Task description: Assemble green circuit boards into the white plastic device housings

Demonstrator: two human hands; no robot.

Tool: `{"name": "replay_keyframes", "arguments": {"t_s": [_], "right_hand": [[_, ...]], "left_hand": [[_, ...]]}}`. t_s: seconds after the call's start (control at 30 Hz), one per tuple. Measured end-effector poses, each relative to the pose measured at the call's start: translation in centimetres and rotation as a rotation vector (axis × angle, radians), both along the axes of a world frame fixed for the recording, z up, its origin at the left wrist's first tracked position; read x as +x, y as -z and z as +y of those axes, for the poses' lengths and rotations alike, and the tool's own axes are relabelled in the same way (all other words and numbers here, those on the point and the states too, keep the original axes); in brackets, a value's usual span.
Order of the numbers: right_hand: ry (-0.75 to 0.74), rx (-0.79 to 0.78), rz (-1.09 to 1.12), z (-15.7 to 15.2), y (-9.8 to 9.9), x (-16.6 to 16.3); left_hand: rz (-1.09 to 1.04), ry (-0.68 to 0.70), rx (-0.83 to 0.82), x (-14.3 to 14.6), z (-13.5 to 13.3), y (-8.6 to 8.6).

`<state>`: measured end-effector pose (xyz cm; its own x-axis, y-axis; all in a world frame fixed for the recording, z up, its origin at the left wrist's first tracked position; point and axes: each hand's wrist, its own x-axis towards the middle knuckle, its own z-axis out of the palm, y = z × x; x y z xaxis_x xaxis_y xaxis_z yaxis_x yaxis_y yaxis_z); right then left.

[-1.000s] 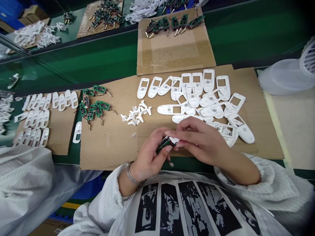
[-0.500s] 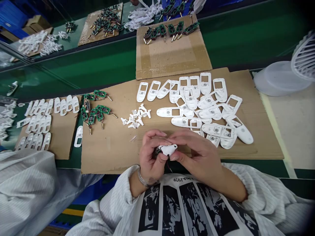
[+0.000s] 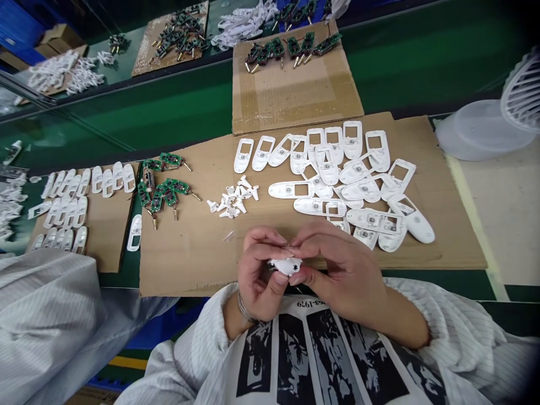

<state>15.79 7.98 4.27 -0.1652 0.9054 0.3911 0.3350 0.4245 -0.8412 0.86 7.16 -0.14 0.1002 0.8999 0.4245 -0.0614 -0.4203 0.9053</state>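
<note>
My left grip (image 3: 260,274) and right grip (image 3: 333,261) are both closing on one small white part (image 3: 286,266), which is sitting between them, right at the fingertips. Its long axis is running mostly sideways, from one grip toward the other, sloping down a little at the right. The left grip is holding the larger share: its fingers are lying over the top, its thumb is pressing from below, and something dark, too hidden to name, is showing at that end. The right grip is touching only the other end, where a dark round hole is showing toward me. So the body is lying nearer the left grip, and the hole nearer the right.

Beyond my fingers, cardboard (image 3: 189,270) is covering much of the bench (image 3: 468,286). A scatter of little white pieces (image 3: 233,199) is lying beyond the left grip, while white covers (image 3: 360,193) are spreading past the right grip's knuckles, the closest ones just beyond. Green circuit boards (image 3: 170,194) are lying farther off to the left. Farthest, more boards (image 3: 276,49) are resting on a raised cardboard sheet (image 3: 295,95).
</note>
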Motion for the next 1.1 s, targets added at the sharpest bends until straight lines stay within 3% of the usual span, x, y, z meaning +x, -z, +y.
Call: {"name": "replay_keyframes", "arguments": {"t_s": [0.13, 0.27, 0.37, 0.5, 0.6, 0.83, 1.1], "right_hand": [[0.030, 0.053, -0.008, -0.1, -0.1, -0.2], [0.040, 0.011, -0.020, 0.7, 0.3, 0.0], [0.044, -0.128, -0.005, 1.7, 1.0, 0.5], [-0.037, -0.459, 0.105, 2.0, 2.2, 0.4], [-0.120, -0.599, 0.192, 1.8, 3.1, -0.8], [0.016, -0.557, 0.153, 2.0, 4.1, -2.0], [-0.050, -0.703, 0.319, 2.3, 4.7, -1.3]], "left_hand": [[-0.025, 0.012, -0.052, 0.1, -0.4, 0.2], [-0.086, 0.025, -0.196, 0.5, -0.1, 0.2], [-0.288, -0.088, -0.406, 0.8, 1.2, -0.6], [-0.515, -0.267, -0.599, 1.3, 3.0, -1.9], [-0.590, -0.281, -0.635, 1.8, 3.6, -2.3], [-0.709, -0.242, -0.607, 3.2, 3.3, -1.5], [-0.709, -0.175, -0.537, 3.3, 2.6, -0.9]]}}
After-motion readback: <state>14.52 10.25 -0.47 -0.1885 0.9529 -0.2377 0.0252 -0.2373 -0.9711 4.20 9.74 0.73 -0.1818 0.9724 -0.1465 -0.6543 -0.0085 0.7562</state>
